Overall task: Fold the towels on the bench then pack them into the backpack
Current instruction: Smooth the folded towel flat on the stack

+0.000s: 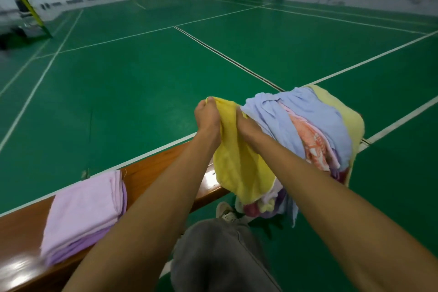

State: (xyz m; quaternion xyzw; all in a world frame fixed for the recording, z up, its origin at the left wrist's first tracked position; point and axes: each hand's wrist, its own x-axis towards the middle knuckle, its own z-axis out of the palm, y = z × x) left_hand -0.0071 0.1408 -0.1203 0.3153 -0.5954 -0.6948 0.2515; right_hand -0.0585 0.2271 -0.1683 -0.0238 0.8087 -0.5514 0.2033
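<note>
two hands (208,116), one bench (151,173), one shoe (225,212)

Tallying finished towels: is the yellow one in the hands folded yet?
Not folded. The yellow terry towel hangs loose and rumpled, pinched by the left hand and right hand.

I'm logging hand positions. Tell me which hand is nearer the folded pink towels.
Left. The left hand pinches the yellow towel on the side toward the folded pink towels; the right hand grips it farther away, beside the unfolded pile.
</note>
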